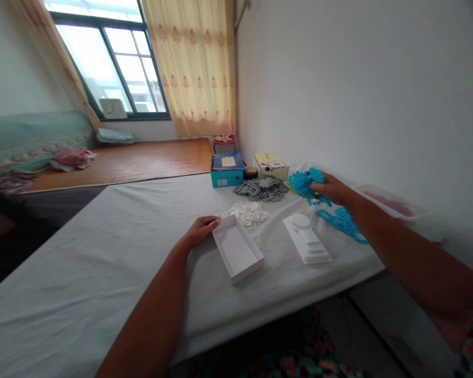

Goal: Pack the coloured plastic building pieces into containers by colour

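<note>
Left hand: the left hand (201,230) rests with curled fingers on the near-left end of the white box (238,249), touching its rim; it grips nothing else.
Right hand: the right hand (330,189) is closed over a clump of blue pieces (302,184), well to the right of and beyond the white box.
White box: open and shallow, lying on the white sheet (102,252) that covers the desk.
White tray: a moulded white tray (306,237) lies just right of the white box.
White pieces: a small heap of white pieces (247,212) sits just beyond the white box.
Grey pieces: a grey heap (262,189) lies farther beyond.
More blue pieces: a second blue cluster (341,220) lies right of the white tray.
Teal box: a teal box (226,170) stands far beyond the white box.
</note>
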`<action>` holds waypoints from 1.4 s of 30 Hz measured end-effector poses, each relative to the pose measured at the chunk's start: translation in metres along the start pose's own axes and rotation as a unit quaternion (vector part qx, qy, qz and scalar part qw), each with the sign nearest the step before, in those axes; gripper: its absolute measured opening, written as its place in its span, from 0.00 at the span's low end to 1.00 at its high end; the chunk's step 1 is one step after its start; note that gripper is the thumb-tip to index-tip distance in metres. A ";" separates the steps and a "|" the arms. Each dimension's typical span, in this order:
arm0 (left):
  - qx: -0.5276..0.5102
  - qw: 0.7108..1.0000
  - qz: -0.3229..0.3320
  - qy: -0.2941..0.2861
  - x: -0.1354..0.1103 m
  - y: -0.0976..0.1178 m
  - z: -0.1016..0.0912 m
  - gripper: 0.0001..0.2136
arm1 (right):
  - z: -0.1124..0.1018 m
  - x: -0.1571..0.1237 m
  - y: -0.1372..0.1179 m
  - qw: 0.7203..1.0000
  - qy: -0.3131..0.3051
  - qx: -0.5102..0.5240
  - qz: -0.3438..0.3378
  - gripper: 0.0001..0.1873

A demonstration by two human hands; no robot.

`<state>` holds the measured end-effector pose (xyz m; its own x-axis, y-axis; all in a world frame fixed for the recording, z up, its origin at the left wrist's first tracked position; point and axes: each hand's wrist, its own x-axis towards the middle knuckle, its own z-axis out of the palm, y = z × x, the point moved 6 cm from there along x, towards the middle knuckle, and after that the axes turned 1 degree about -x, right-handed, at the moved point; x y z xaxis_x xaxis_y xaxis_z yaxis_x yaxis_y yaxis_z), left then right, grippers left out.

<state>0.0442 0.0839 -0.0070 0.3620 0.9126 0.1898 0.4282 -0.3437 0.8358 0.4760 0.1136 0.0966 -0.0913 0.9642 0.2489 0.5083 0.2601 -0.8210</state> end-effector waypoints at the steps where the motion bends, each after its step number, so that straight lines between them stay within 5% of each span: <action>1: -0.003 1.000 0.003 -0.001 0.000 0.000 0.001 0.22 | 0.031 -0.007 -0.019 0.996 -0.036 0.076 0.021 0.23; 6: -0.032 0.999 -0.008 -0.004 -0.001 -0.004 0.004 0.25 | 0.166 -0.054 -0.089 0.943 -0.178 0.232 0.157 0.25; 10: -0.099 0.993 -0.060 0.024 -0.002 -0.008 0.003 0.32 | 0.221 -0.074 -0.106 0.915 -0.266 0.224 0.207 0.29; 14: -0.144 0.986 -0.086 0.022 -0.004 -0.007 0.002 0.36 | 0.226 -0.075 -0.113 0.916 -0.283 0.216 0.184 0.39; 19: -0.148 0.986 -0.072 0.011 -0.004 -0.003 0.003 0.36 | 0.219 -0.072 -0.111 0.921 -0.327 0.172 0.128 0.31; 25: -0.089 0.994 -0.056 0.027 -0.003 -0.002 0.001 0.33 | 0.218 -0.097 -0.116 0.925 -0.337 -0.011 -0.172 0.20; 29: -0.051 0.997 -0.042 0.026 -0.004 0.005 0.001 0.31 | 0.182 -0.081 -0.092 0.952 -0.218 -0.075 -0.202 0.20; 33: -0.023 0.999 -0.041 0.016 -0.002 0.007 0.001 0.30 | 0.091 -0.022 -0.013 0.976 -0.061 -0.187 -0.097 0.22; 37: 0.003 0.999 -0.046 0.002 0.000 0.006 0.002 0.30 | -0.014 0.015 0.090 0.905 0.052 -0.411 0.099 0.26; 39: 0.013 0.999 -0.042 -0.005 0.000 0.007 0.002 0.29 | -0.046 0.022 0.129 0.869 0.045 -0.468 0.154 0.32; 42: 0.018 0.999 -0.043 -0.010 0.001 0.008 0.002 0.27 | -0.070 0.027 0.171 0.856 0.033 -0.468 0.216 0.45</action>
<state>0.0495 0.0814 -0.0015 0.3381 0.9349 0.1080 0.4874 -0.2721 0.8297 0.6205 0.1806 -0.0013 0.3116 0.9468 0.0805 0.9489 -0.3055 -0.0792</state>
